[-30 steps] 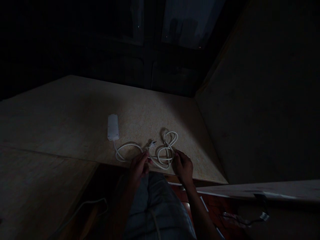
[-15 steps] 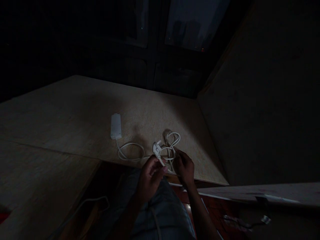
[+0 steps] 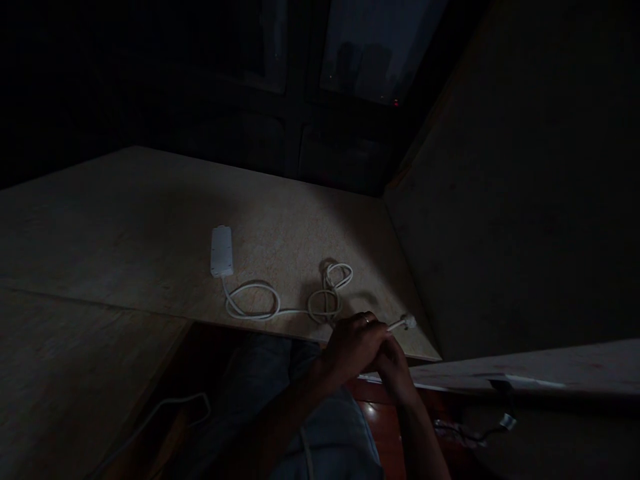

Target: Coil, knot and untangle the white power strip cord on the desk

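Observation:
A white power strip [image 3: 221,251] lies on the beige tabletop [image 3: 150,220]. Its white cord [image 3: 280,303] runs right in loose loops and a tangled knot. The white plug [image 3: 407,323] sticks out to the right of my hands, near the table's front right corner. My left hand [image 3: 353,343] reaches across over my right hand [image 3: 395,367], both closed together at the table's front edge. The left hand's fingers pinch the cord just behind the plug. What the right hand grips is hidden under the left hand.
The room is very dark. A wall [image 3: 525,187] rises right of the table, a dark window [image 3: 370,53] behind it. A lower board [image 3: 525,377] lies at the right with a small cable [image 3: 475,433] under it. Another cord [image 3: 165,410] hangs below left.
My left hand lifted the plug from the middle of the cord and carried it right, past the knot. Both hands have shifted right and now overlap at the front edge.

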### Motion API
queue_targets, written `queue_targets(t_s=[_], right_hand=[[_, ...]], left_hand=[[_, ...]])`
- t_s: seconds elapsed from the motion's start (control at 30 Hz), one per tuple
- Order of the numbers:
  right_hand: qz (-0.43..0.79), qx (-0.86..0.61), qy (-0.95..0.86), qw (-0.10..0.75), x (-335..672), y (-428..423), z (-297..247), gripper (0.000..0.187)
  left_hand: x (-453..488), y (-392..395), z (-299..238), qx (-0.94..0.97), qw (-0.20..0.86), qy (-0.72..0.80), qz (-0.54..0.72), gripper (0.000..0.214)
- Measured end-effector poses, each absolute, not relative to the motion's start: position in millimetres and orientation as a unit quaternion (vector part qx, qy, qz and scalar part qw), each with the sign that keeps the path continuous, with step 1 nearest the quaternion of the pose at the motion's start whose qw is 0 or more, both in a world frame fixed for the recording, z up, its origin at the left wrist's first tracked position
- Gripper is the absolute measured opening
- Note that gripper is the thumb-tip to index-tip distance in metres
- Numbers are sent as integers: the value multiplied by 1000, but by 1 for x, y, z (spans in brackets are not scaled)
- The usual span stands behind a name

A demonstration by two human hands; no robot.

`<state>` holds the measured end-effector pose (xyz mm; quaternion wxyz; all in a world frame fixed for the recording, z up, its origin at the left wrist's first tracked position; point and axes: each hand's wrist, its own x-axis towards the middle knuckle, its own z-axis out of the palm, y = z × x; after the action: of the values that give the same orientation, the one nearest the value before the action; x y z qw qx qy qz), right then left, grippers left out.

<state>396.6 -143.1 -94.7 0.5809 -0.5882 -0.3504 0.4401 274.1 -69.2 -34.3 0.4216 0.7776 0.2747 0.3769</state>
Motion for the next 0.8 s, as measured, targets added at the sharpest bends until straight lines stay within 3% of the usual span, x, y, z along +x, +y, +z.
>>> queue_targets(t_s=[0.1, 0.2, 0.33, 0.53, 0.8], right_hand=[[453, -569, -264, 633, 398, -136, -90, 29], [465, -546, -190, 670, 402, -123, -86, 37], [463, -527, -154, 696, 411, -103, -85, 33], [452, -443, -142, 761, 421, -68, -77, 19], [504, -388, -215, 741, 405, -44, -47, 17]], left_hand=[[258, -57, -44, 840, 341, 252, 339, 26], [223, -36, -60, 853, 248, 331, 318, 29], [180, -7, -86, 849, 192, 418, 260, 57], [168, 13, -90, 832, 237, 419, 274, 24], [173, 21, -63, 678, 393, 465, 413, 34]])
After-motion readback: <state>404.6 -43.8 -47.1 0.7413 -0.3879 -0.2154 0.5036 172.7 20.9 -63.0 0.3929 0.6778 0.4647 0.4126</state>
